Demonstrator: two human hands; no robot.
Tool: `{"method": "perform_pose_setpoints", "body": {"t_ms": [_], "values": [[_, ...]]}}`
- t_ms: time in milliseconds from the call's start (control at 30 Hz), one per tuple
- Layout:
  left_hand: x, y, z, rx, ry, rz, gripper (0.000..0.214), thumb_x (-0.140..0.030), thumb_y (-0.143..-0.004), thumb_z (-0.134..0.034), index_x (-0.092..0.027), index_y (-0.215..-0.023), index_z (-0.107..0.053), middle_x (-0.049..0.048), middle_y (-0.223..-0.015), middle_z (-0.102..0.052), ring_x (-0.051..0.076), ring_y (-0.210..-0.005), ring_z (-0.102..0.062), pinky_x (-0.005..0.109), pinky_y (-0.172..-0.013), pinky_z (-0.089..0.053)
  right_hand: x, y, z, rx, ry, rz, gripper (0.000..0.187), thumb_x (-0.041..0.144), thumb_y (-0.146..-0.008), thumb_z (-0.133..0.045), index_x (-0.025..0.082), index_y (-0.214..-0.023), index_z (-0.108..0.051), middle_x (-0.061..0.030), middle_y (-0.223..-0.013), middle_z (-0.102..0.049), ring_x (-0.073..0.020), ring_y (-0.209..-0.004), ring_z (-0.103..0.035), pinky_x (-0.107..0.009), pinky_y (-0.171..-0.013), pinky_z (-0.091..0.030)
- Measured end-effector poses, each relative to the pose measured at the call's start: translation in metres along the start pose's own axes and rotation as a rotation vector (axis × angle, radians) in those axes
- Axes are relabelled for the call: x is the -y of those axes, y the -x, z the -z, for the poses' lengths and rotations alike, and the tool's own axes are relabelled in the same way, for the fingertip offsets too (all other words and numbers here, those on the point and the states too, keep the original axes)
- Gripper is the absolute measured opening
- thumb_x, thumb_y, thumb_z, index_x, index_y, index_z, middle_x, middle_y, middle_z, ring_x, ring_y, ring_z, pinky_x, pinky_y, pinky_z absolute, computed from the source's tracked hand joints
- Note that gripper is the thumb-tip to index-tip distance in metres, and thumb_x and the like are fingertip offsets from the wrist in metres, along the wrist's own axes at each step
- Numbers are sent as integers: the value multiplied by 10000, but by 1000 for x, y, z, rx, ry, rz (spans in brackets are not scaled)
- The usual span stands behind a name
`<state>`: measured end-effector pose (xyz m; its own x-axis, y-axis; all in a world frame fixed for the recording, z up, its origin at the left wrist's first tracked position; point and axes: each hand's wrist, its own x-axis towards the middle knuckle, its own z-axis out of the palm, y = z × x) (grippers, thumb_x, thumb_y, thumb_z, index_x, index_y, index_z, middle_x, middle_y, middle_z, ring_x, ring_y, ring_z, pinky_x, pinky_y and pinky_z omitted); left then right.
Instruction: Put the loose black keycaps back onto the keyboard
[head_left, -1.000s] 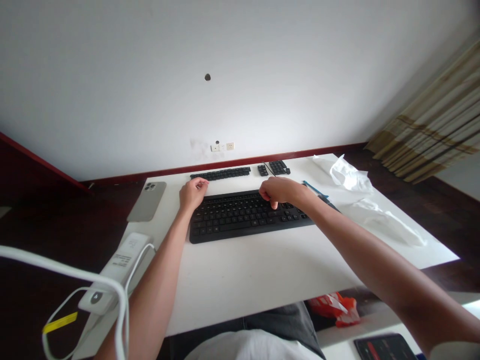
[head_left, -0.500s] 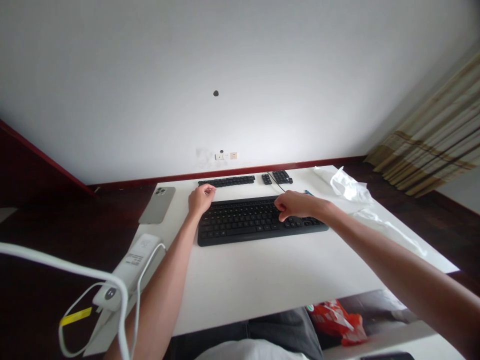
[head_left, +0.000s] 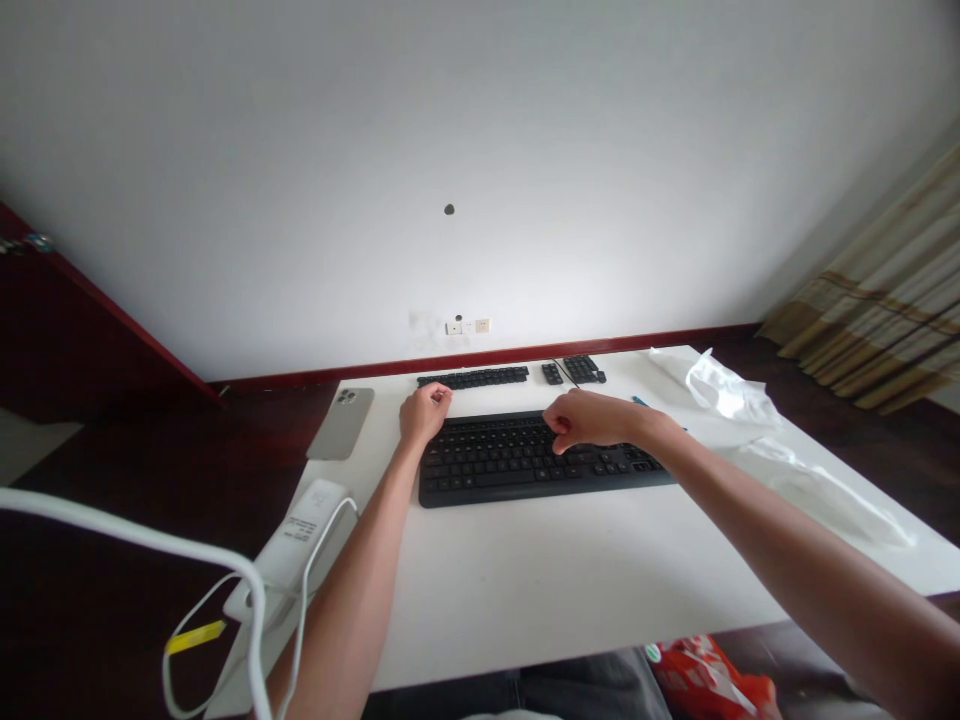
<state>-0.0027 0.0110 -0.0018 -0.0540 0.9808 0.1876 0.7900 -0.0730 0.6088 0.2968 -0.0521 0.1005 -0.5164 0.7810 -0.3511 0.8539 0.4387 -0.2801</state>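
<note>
Head view: my keyboard [head_left: 504, 464] lies on the table [head_left: 555, 575].
My left hand [head_left: 424, 412] is curled near its far left corner, my right hand [head_left: 586, 420] curled over the keys; I cannot tell whether either grips anything.

Soft, uneven light; a wide, stretched view.
The wall [head_left: 585, 240] is brightest low in the middle and greys toward the top; glare whitens the plastic bag [head_left: 727, 395], while the floor [head_left: 150, 450] sinks near black. Distortion tilts the door [head_left: 67, 340] and curtain [head_left: 877, 310]; lettering on the keyboard [head_left: 487, 460] blurs.
</note>
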Motion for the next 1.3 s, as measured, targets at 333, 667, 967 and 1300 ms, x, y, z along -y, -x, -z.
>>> {"method": "perform_pose_setpoints", "body": {"t_ms": [333,667,967,1300], "values": [[2,1,0,-31,33,-37,203,-346,-923,-573,-286,-963,-763,0,-951,-779,184,-859,-684,257,-759,-447,90,-30,-4,41,-4,125,206,339,-819,-808,214,-972,-753,-41,-898,-720,-225,-815,-657,-299,-671,-426],[3,2,-2,-30,29,-23,179,-356,-930,-597,-297,-931,-766,-15,-887,-766,174,-796,-675,266,-752,-458,141,-50,-124,-378,-62,684,466,375,-1013,-544,171,-1431,-563,-138,-1532,-504,-269,-1448,-399,-442,-1225,-291],[-5,2,2,8,-19,16,184,-362,-927,-600,-296,-953,-770,-6,-926,-776,178,-816,-683,262,-758,-463,91,-19,-119,-274,-53,552,777,522,-1059,-423,170,-1667,-91,-131,-1707,-153,-274,-1582,-173,-517,-1301,-107],[-1,2,1,10,-5,3,198,-380,-918,-595,-296,-954,-771,-5,-912,-771,189,-827,-675,265,-749,-451,33,42,-131,-454,94,349,746,442,-1070,-461,235,-1667,-64,-100,-1687,-232,-298,-1541,-293,-538,-1256,-298]]}}
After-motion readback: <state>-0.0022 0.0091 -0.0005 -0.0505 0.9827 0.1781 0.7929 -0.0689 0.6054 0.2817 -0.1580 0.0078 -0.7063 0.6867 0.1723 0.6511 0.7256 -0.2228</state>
